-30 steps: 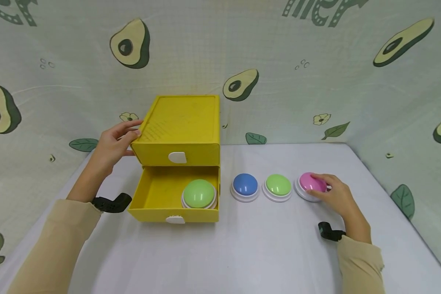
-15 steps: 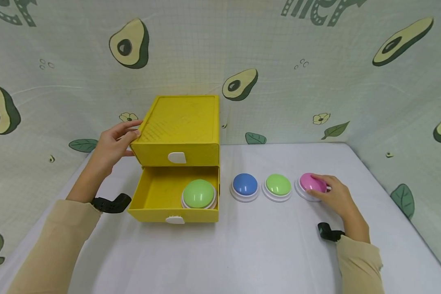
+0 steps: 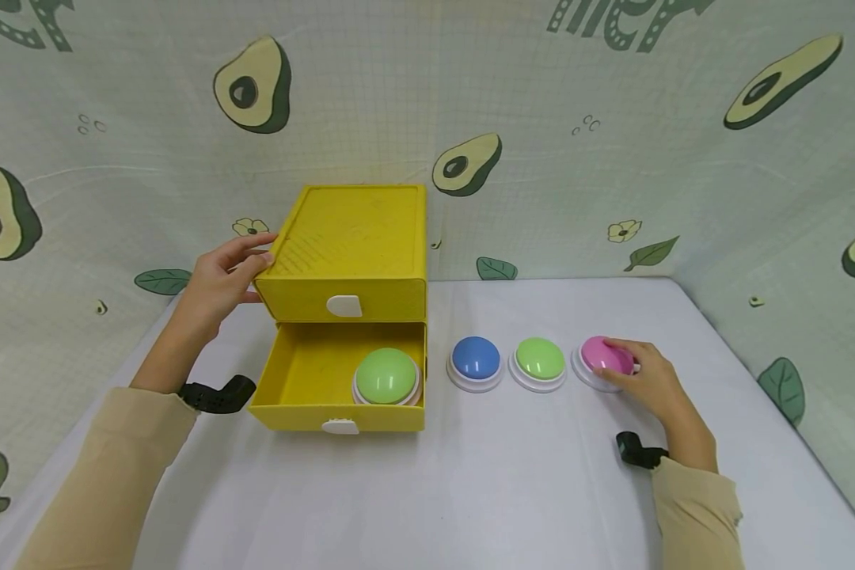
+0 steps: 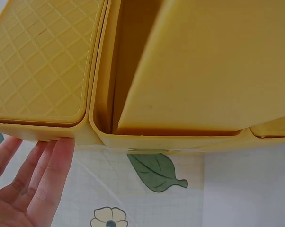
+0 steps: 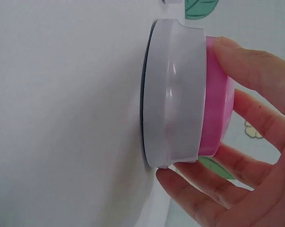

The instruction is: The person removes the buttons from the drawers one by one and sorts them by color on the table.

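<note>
Yellow plastic cabinet [image 3: 356, 229] is set on the table [image 3: 435, 499], left of centre, lower drawer [image 3: 313, 356] slid out, upper drawer [image 3: 292, 305] seated flush. Its left side is touched near the top by the left hand [image 3: 217, 281]: fingers roughly straight, tips laid against the plastic, nothing visibly pinched. Probably put there so the cabinet is steadied. Pink button [image 3: 606, 353] is pinched by the right hand [image 3: 648, 376], thumb on one side of the dome, fingers round the other. It is placed at the right end of a row, base apparently flat on the table; a wide grip is likely needed because the dome is smooth and round. Blue button [image 3: 475, 358] and small green button [image 3: 539, 360] are lined up between cabinet and pink one, just beside each other, presumably so each is easily reached. Large green button [image 3: 385, 376] is contained in the drawer, near its right front corner.
</note>
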### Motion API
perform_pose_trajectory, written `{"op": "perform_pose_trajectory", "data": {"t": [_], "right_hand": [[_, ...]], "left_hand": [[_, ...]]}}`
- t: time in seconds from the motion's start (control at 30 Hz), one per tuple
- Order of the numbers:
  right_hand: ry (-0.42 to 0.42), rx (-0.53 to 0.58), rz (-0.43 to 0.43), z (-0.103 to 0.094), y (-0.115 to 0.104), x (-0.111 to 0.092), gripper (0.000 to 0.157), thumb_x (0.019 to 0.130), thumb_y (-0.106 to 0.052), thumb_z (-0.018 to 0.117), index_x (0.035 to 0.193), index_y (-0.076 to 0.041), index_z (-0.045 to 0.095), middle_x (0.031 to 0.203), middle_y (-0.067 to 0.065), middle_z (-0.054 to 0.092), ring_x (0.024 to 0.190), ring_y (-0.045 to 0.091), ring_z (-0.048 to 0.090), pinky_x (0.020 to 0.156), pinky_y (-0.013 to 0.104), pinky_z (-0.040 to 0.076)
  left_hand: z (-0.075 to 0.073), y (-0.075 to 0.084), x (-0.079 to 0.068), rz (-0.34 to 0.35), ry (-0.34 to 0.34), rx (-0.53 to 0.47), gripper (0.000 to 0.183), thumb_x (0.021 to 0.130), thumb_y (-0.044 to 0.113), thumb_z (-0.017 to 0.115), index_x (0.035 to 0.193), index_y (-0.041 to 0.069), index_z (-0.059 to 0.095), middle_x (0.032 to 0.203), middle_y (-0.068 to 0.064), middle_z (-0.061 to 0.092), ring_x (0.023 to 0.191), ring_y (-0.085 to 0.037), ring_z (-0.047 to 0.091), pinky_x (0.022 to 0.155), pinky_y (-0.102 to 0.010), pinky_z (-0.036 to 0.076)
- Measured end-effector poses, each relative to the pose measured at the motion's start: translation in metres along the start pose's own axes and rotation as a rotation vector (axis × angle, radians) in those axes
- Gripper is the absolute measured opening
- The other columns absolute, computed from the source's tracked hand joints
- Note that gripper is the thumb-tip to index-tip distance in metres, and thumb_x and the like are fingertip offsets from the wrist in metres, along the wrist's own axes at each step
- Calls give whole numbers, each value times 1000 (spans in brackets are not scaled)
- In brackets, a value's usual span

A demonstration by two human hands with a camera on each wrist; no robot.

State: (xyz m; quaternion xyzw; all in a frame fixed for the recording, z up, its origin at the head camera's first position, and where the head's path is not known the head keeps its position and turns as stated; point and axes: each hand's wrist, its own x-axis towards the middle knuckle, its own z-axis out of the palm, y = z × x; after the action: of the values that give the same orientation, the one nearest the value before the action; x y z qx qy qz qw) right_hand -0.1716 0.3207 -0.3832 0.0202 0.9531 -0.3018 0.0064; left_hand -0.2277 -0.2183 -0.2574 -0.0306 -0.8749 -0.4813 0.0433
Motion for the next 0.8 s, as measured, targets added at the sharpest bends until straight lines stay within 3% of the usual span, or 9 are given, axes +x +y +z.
{"op": "perform_pose_trajectory", "data": {"t": [0.3, 0.5, 0.67, 0.8], "right_hand": [[-15, -8, 18, -4, -5, -2, 71, 88, -44, 59, 139, 0, 38, 138, 35, 28, 120, 51, 32, 92, 67, 34], [99, -25, -34, -7, -15, -4, 53, 92, -31, 56, 132, 1, 45, 136, 35, 33, 122, 54, 29, 94, 70, 29], [179, -16, -55, -7, -27, -8, 44, 94, -26, 53, 130, -1, 50, 132, 31, 41, 114, 49, 40, 91, 65, 38], [193, 26, -86, -9, -42, -11, 44, 95, -30, 52, 130, -3, 51, 129, 28, 46, 115, 46, 42, 92, 64, 38]], "left_hand": [[0, 1, -1, 1, 1, 3, 53, 94, 47, 45, 141, 24, 41, 135, -12, 46, 85, 2, 56, 69, -18, 53], [-1, 0, -1, -4, 3, 6, 52, 94, 47, 45, 141, 24, 41, 135, -12, 46, 86, 1, 56, 68, -16, 53], [0, 1, 0, -7, -4, 3, 53, 94, 48, 45, 141, 25, 41, 136, -12, 45, 88, 0, 56, 69, -17, 53], [0, 1, -1, -11, -3, 4, 53, 93, 49, 45, 141, 25, 40, 136, -12, 45, 87, -1, 56, 70, -18, 53]]}}
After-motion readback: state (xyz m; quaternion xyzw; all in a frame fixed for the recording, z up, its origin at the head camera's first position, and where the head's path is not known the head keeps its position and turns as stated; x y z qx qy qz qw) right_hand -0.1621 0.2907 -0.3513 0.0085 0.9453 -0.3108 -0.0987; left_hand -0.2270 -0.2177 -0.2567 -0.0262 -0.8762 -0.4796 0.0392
